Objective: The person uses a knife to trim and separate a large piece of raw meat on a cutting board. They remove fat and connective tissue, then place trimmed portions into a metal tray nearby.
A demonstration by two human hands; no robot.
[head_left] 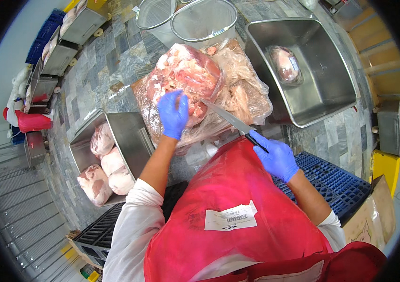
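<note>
A large pink cut of raw meat point(188, 70) with pale fat lies on a plastic-covered block in front of me. My left hand point(172, 115), in a blue glove, rests at its near left side, fingers bent and thumb held apart from them. I cannot make out anything held there. My right hand point(276, 157), also gloved, is closed round the black handle of a long knife point(230, 117). The blade points up and left, its tip at the meat's right edge. Crumpled clear plastic point(251, 77) covers the block's right side, with pale scraps under or in it.
Right of the block stands a deep metal tub point(324, 110) holding one wrapped meat piece point(287, 66). A metal bin point(132, 141) on the left carries several meat pieces point(115, 164). Clear plastic tubs point(204, 40) stand beyond. A blue pallet point(331, 178) lies at lower right; another person point(26, 120) is far left.
</note>
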